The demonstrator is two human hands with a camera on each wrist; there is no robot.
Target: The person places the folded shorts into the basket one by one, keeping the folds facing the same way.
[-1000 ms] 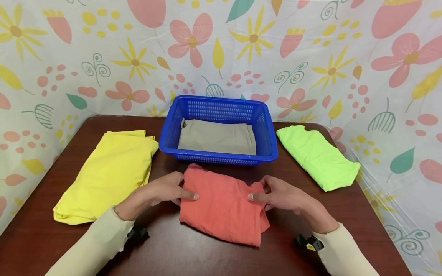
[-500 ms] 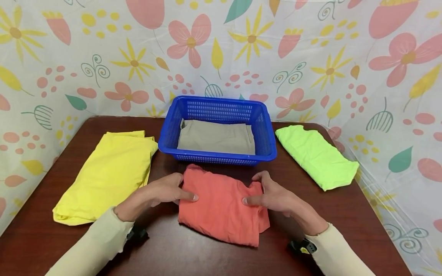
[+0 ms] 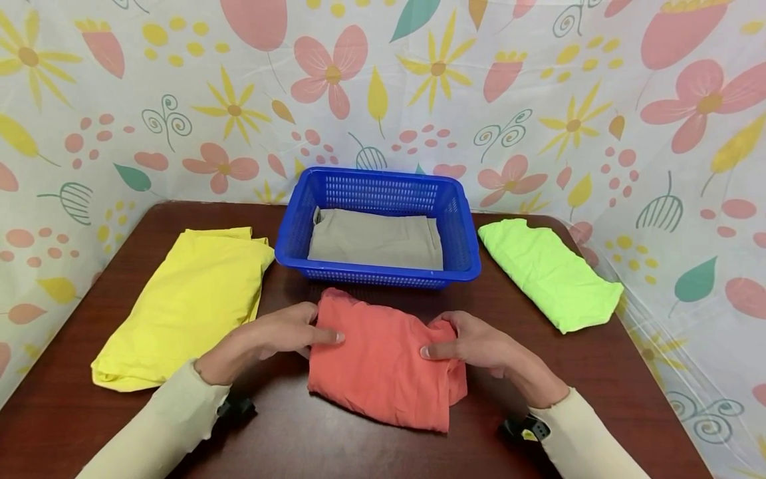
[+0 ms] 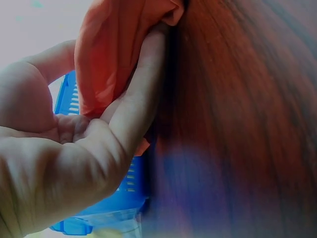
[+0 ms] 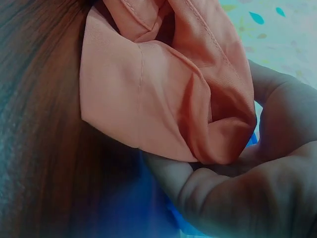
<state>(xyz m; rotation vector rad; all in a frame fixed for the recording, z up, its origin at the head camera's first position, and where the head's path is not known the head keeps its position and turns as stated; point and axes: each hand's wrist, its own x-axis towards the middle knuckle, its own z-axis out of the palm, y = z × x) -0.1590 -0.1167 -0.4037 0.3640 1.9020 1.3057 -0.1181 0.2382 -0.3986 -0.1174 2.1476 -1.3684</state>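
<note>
A folded coral-red garment [image 3: 380, 366] lies at the middle of the table, in front of the blue basket [image 3: 389, 273]. My left hand [image 3: 284, 330] grips its left side, thumb on top. In the left wrist view, fingers run beneath the red fabric [image 4: 111, 49], next to the tabletop. At the opposite side my right hand [image 3: 481, 342] holds the edge the same way, its other fingers mostly hidden under the cloth. Stitched seams and loose folds of the garment [image 5: 114, 89] show in the right wrist view. Inside the basket lies a folded grey garment [image 3: 377, 239].
A folded yellow garment [image 3: 185, 306] lies on the left of the dark brown table [image 3: 323, 446]. On the right is a folded lime-green garment [image 3: 550, 273]. A flower-patterned sheet [image 3: 383, 86] hangs behind the table and along its sides.
My right hand has shifted slightly left, its thumb further onto the red garment, and its raised index finger has come down at the edge. The left hand stays nearly in place.
</note>
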